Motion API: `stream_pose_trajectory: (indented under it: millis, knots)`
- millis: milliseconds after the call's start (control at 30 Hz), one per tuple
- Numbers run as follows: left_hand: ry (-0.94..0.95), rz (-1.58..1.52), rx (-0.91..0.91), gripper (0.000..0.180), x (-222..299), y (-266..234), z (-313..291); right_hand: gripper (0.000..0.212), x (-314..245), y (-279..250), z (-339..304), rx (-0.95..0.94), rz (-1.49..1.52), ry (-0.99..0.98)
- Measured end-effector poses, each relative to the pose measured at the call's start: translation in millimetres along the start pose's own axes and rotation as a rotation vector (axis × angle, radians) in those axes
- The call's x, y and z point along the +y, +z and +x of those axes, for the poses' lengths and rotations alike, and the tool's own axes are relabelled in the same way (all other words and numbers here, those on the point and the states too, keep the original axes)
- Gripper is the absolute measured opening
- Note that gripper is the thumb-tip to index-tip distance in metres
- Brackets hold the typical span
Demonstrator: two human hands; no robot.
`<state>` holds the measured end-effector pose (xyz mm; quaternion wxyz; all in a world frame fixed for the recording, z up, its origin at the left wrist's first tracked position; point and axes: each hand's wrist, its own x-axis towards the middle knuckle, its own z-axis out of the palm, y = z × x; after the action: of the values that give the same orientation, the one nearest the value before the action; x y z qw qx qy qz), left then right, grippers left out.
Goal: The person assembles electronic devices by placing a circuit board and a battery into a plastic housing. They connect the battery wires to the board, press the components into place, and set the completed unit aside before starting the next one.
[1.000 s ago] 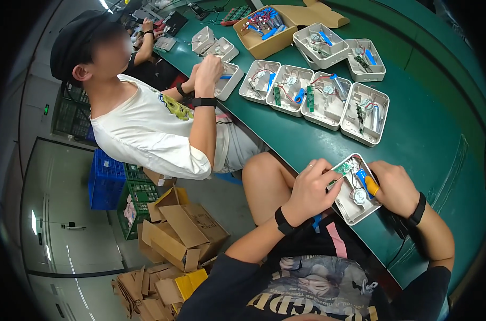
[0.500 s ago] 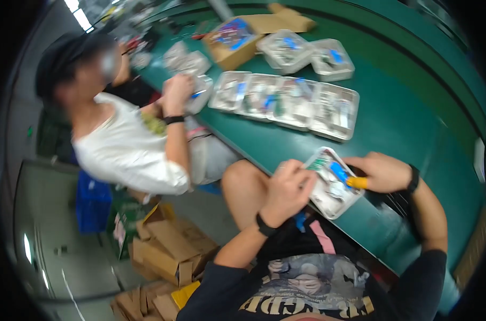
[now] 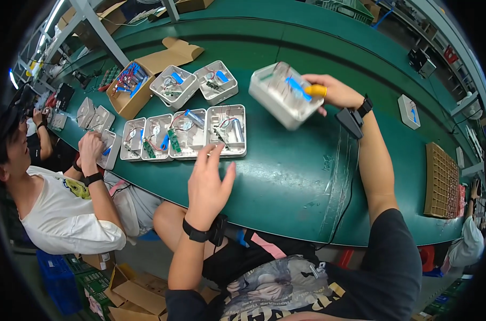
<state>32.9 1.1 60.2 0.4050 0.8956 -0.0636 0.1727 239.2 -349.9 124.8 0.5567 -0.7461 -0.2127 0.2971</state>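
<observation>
My right hand (image 3: 336, 92) grips the right end of a white plastic case (image 3: 270, 101), raised and tilted over the table. In it lie a blue cylindrical battery (image 3: 298, 89) and thin wires; a yellow cover sits on one finger of this hand. My left hand (image 3: 206, 184) holds nothing, fingers apart, its fingertips by the front edge of the rightmost case (image 3: 235, 152) in a row of several. That case holds a battery, wires and a narrow circuit board; whether my fingertips touch it I cannot tell. A green circuit board (image 3: 173, 140) shows in the neighbouring case.
Two more cases (image 3: 219, 96) stand behind the row, beside a cardboard box (image 3: 126, 104) of blue batteries. On the left a co-worker's hands (image 3: 90, 147) work at another case. A lone case (image 3: 409, 112) and a divided cardboard tray (image 3: 440, 182) are at far right.
My right hand has carried the white case away from my body, up over the table. My left hand has let go of it and moved toward the row. The view has turned rightward.
</observation>
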Motion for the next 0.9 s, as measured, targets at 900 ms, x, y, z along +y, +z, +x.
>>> stream_pose_trajectory:
  millis: [900]
  knots:
    - [-0.064,0.326,-0.039,0.029,-9,-20,-41,0.015,-2,59,29,0.316,-0.898,-0.709]
